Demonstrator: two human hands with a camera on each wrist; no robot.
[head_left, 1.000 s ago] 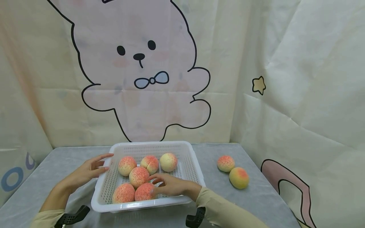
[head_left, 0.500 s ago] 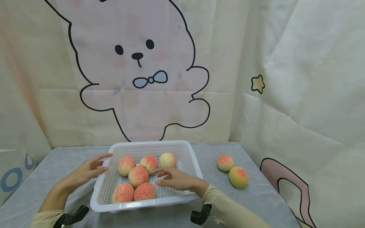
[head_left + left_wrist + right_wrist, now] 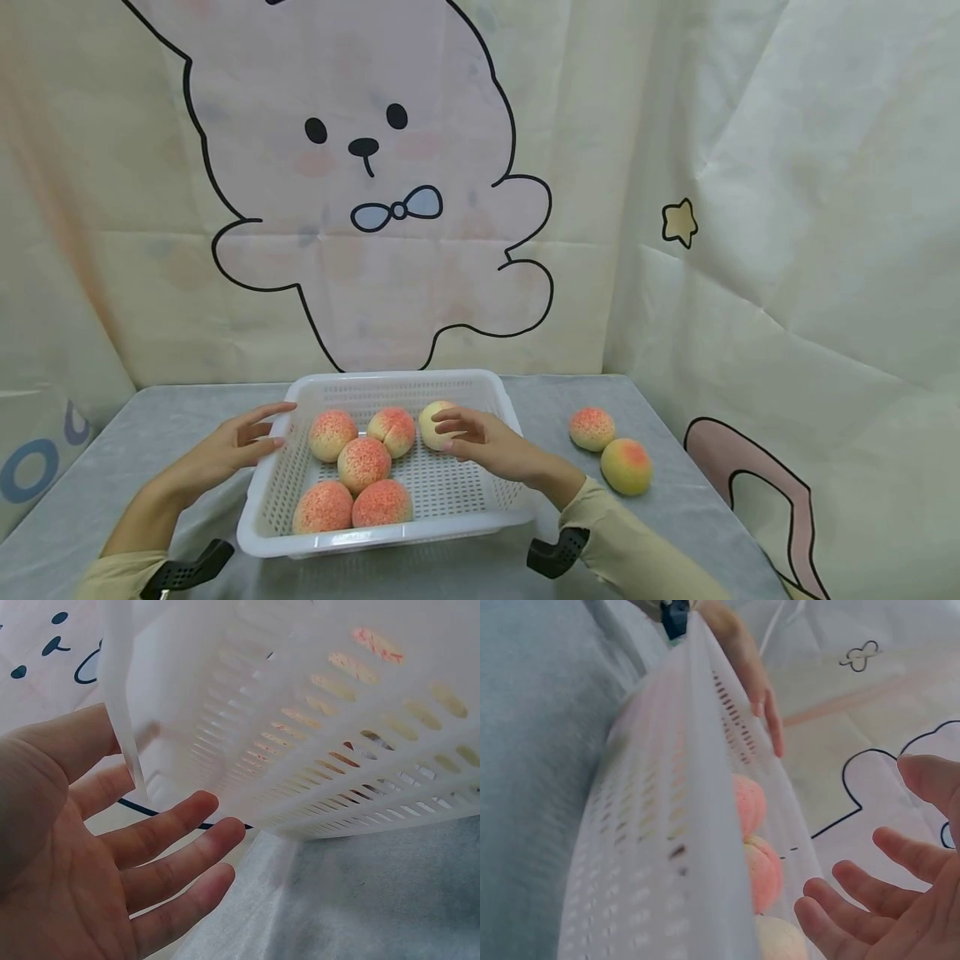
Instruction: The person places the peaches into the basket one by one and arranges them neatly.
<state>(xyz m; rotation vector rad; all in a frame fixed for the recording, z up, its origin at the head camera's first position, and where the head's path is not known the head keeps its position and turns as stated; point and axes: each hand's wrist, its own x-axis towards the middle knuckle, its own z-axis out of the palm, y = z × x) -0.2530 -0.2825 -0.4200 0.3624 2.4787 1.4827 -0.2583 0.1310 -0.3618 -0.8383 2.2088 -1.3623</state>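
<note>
Several yellow-and-red peaches (image 3: 364, 465) lie in a white perforated plastic basket (image 3: 390, 532) on the table. My left hand (image 3: 221, 450) rests at the basket's left rim, its thumb and index finger at the edge. In the left wrist view the other fingers (image 3: 184, 862) stretch out loosely beside the outer wall. Over the basket's right part, my right hand (image 3: 491, 442) hangs with relaxed fingers beside the pale peach (image 3: 433, 423), partly covering it. The right wrist view shows its fingers (image 3: 855, 911) spread and holding nothing; contact with that peach cannot be made out.
To the right of the basket two more peaches, a speckled one (image 3: 592, 428) and a yellower one (image 3: 627, 467), lie on the grey-covered table (image 3: 675, 542). A printed curtain (image 3: 577, 167) closes off the back and sides.
My right hand has let go of the front peach, then moved right and back, toward the pale peach. The left hand has stayed at the rim, and the peaches keep their places.
</note>
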